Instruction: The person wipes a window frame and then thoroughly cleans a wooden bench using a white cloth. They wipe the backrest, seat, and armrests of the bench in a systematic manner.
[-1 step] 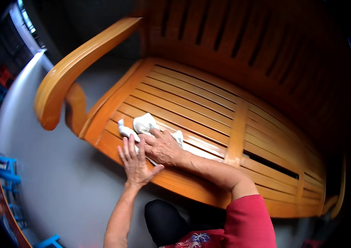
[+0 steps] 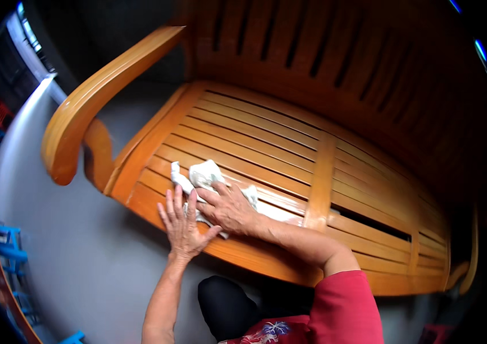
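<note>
A crumpled white cloth (image 2: 206, 172) lies bunched on the slatted seat of a varnished wooden bench (image 2: 318, 198), near the left part of its front edge. My right hand (image 2: 231, 210) presses down on the cloth, fingers curled over it, with folds sticking out on both sides. Beside it, my left hand (image 2: 184, 227) rests at the front rail of the seat. Its fingers are spread, the tips touching or very near the cloth's left end. What lies under my right palm is hidden.
The bench's curved armrest (image 2: 77, 117) rises at the left, and its slatted backrest (image 2: 318, 46) stands behind the seat. Grey floor (image 2: 83, 246) spreads to the left. Blue plastic stools (image 2: 11, 247) stand at the far left. My dark-clad knee (image 2: 226, 307) is just before the bench.
The cloth under my right hand has slid slightly to the right along the slats. My left hand stays close by, fingers still spread. The whole view has shifted a little.
</note>
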